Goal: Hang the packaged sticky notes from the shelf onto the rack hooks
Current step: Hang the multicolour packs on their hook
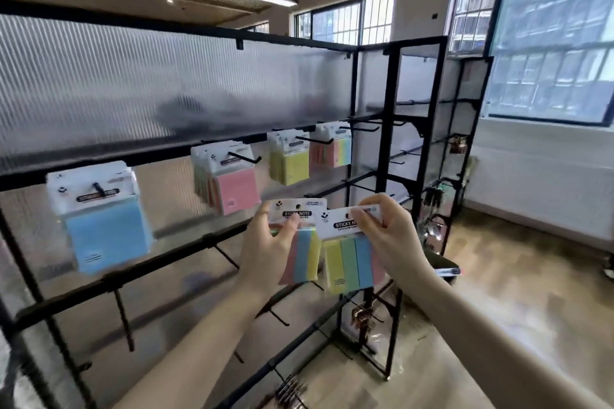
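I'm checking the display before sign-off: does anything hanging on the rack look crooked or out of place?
Mostly tidy. The blue pack at the left hangs slightly tilted, though blur makes that uncertain. The left hand and right hand each hold a striped pack not yet hung.

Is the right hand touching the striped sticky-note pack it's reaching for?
Touching. The head view shows the right hand pinching the white header card of the yellow-green-blue striped sticky-note pack.

The single head-worn wide-angle camera looks forward and slightly down from close range at a black metal display rack [212, 242] with ribbed translucent panels, which fills the left and centre of the frame. Both forearms enter from the bottom edge; barred windows [551, 43] occupy the upper right.
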`<action>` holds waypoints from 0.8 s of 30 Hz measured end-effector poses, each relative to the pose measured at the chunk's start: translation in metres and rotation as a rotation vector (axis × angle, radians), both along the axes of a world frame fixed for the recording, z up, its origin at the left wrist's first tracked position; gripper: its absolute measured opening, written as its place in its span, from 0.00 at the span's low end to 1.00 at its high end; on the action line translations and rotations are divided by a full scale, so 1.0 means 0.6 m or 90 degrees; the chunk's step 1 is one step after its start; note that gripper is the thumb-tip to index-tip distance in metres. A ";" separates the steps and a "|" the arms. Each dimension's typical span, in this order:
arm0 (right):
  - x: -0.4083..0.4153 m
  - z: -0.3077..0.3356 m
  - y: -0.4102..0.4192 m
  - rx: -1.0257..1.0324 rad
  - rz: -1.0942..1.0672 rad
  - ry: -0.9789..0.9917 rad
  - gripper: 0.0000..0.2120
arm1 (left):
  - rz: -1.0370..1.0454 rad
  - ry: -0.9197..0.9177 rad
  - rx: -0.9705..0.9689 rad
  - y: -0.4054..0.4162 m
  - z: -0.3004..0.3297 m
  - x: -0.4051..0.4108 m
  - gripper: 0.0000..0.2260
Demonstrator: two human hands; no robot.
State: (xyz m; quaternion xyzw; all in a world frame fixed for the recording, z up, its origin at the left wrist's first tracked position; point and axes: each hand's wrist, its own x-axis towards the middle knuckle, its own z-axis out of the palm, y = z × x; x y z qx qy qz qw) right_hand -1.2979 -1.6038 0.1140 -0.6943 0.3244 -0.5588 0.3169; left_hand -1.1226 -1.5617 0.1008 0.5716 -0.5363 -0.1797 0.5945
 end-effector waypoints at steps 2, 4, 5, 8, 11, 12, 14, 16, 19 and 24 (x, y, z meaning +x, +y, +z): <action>-0.012 0.010 -0.048 0.005 -0.019 -0.002 0.06 | -0.007 0.017 -0.006 -0.052 0.004 -0.012 0.25; -0.021 0.019 -0.100 0.015 -0.039 -0.010 0.05 | -0.024 0.021 -0.007 -0.107 0.009 -0.019 0.26; -0.023 0.025 -0.126 0.020 -0.044 -0.013 0.04 | -0.040 0.018 -0.002 -0.133 0.012 -0.021 0.24; -0.027 0.042 -0.201 0.021 -0.040 -0.014 0.05 | -0.070 -0.004 0.008 -0.203 0.030 -0.027 0.19; -0.028 0.053 -0.271 0.031 -0.042 -0.034 0.04 | -0.079 -0.053 -0.024 -0.265 0.042 -0.023 0.09; -0.028 0.053 -0.294 0.038 -0.046 -0.045 0.04 | -0.080 -0.069 -0.027 -0.286 0.042 -0.021 0.11; -0.030 0.054 -0.335 0.045 -0.048 -0.056 0.04 | -0.087 -0.088 -0.016 -0.318 0.040 -0.020 0.11; -0.033 0.054 -0.370 0.046 -0.051 -0.060 0.04 | -0.103 -0.112 -0.010 -0.343 0.039 -0.020 0.14; -0.046 0.057 -0.429 0.037 -0.061 -0.068 0.05 | -0.137 -0.141 0.000 -0.385 0.038 -0.029 0.16; -0.068 0.062 -0.516 0.001 -0.047 -0.081 0.05 | -0.134 -0.142 -0.012 -0.449 0.053 -0.064 0.10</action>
